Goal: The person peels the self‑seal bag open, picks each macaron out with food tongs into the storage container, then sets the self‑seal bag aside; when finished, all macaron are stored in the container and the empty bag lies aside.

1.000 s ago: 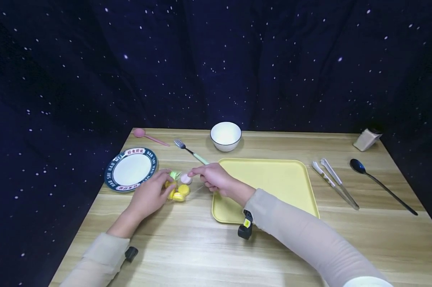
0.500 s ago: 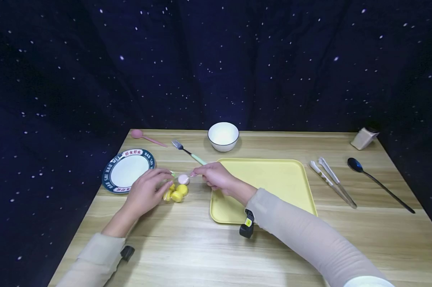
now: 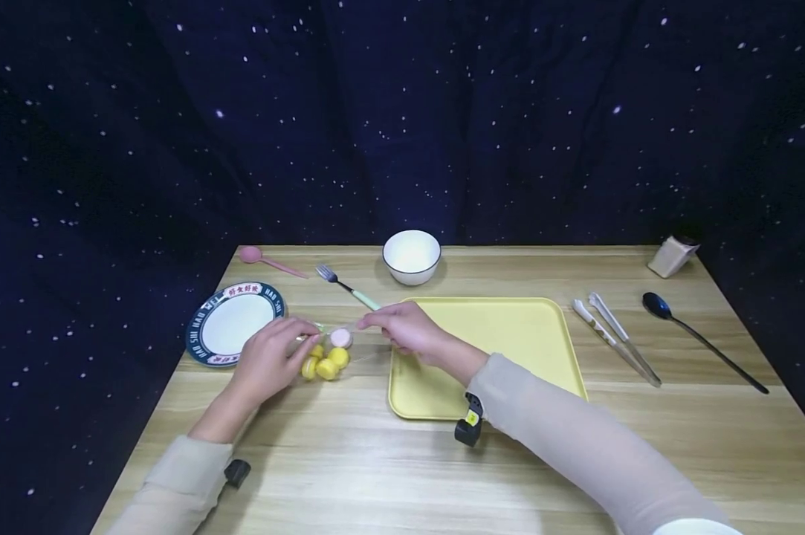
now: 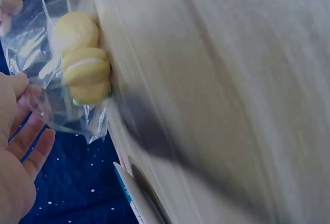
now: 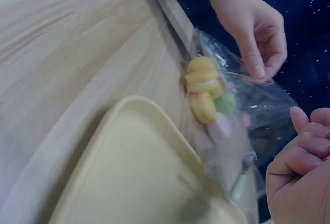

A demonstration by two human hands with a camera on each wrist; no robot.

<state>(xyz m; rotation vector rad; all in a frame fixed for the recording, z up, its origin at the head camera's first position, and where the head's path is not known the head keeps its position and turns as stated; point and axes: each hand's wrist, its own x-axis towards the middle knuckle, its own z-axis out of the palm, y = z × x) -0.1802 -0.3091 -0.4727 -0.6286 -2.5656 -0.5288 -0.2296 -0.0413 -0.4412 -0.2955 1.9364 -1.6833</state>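
Observation:
A clear plastic bag (image 5: 265,100) holds several yellow macarons (image 3: 338,358), a pale pink macaron (image 3: 340,338) and a green macaron (image 5: 226,101). My left hand (image 3: 268,360) pinches one side of the bag between thumb and fingers, as the right wrist view shows. On the opposite side, my right hand (image 3: 412,331) grips the bag with curled fingers, above the corner of the yellow tray (image 3: 496,319). Between the two hands the film is spread out. The macarons lie low in the bag, close over the wooden table (image 3: 335,446). In the head view, the left hand mostly hides the green macaron.
A blue-rimmed plate (image 3: 235,325) lies left of the bag. Behind are a pink spoon (image 3: 251,255), a green-handled fork (image 3: 345,284) and a white bowl (image 3: 412,258). To the right are tongs (image 3: 616,338), a black spoon (image 3: 703,342) and a tilted jar (image 3: 673,255).
The right hand's fingers have drawn slightly rightward, away from the pale macaron. The green macaron has become mostly hidden by the left hand, and the yellow ones have shifted a little in the bag.

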